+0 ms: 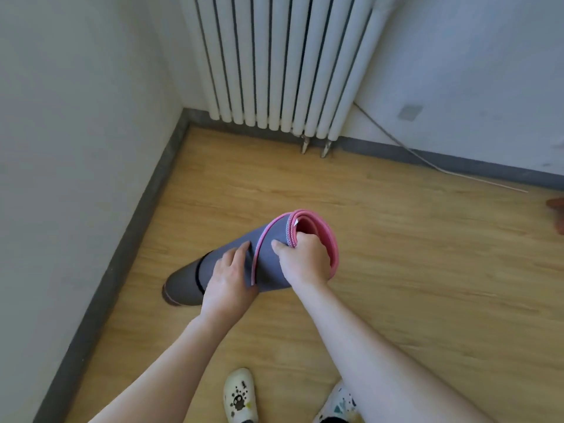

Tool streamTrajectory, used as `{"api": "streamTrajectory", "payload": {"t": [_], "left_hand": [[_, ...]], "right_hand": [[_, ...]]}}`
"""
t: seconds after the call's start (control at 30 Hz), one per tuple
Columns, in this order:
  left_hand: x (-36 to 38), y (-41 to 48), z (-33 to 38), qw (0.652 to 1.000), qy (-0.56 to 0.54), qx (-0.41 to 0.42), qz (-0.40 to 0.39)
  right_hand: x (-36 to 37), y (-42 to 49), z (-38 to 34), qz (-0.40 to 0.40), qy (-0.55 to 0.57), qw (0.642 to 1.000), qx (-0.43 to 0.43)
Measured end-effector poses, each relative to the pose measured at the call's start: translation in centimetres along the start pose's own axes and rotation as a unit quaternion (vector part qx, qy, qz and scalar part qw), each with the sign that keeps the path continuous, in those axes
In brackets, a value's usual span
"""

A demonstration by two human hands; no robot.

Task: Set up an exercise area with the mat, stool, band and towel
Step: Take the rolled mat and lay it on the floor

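A rolled exercise mat [268, 257], grey outside and pink inside, is held above the wooden floor in the middle of the view. A black strap rings it near its lower left end. My right hand [305, 264] grips the loose stitched edge at the roll's upper end, fingers tucked inside the roll. My left hand [227, 282] presses flat on the roll's side and holds it from below. The lower left end of the roll points down toward the floor. No stool, band or towel is in view.
A white radiator [283, 62] stands against the far wall, with a thin cable [427, 161] running down to the floor at the right. A wall with a grey skirting board [128, 245] closes off the left. My two feet in white shoes [241, 395] stand at the bottom.
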State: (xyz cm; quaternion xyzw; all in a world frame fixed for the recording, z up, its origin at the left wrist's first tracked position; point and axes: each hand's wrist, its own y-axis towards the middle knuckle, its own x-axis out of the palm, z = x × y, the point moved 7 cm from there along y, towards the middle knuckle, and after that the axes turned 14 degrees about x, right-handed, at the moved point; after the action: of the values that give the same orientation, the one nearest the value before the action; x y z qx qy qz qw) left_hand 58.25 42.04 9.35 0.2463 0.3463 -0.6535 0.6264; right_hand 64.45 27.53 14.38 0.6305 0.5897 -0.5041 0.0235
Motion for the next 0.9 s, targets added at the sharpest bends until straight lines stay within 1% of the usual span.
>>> {"api": "streamTrajectory", "payload": {"t": [0.07, 0.13, 0.27, 0.47, 0.57, 0.67, 0.73, 0.9], "left_hand": [[2.7, 1.4, 1.6, 1.0, 0.003, 0.015, 0.003], [6.7, 2.8, 3.6, 0.999, 0.006, 0.036, -0.013], [14.7, 5.1, 7.0, 0.995, 0.011, 0.071, -0.069], [26.4, 8.4, 9.5, 0.987, 0.041, 0.086, -0.129], [32.3, 10.2, 9.5, 0.982, 0.06, 0.086, -0.159], [37.9, 11.6, 8.8, 0.974, 0.08, 0.097, -0.186], [41.5, 12.1, 8.0, 0.967, 0.105, 0.1, -0.21], [49.9, 13.2, 4.9, 0.946, 0.154, 0.06, -0.28]], "right_hand": [[-1.1, 2.3, 2.1, 0.01, 0.001, 1.0, 0.003], [-2.4, 5.1, 5.5, 0.031, 0.011, 0.999, 0.024], [-4.4, 10.9, 13.2, 0.062, 0.036, 0.993, 0.092], [-5.7, 19.2, 22.3, 0.086, 0.073, 0.983, 0.147], [-5.1, 23.9, 26.8, 0.106, 0.081, 0.978, 0.161], [-3.7, 28.3, 31.6, 0.112, 0.103, 0.969, 0.193], [-2.2, 30.9, 34.9, 0.1, 0.113, 0.965, 0.216], [1.5, 36.7, 42.6, 0.07, 0.103, 0.954, 0.274]]}}
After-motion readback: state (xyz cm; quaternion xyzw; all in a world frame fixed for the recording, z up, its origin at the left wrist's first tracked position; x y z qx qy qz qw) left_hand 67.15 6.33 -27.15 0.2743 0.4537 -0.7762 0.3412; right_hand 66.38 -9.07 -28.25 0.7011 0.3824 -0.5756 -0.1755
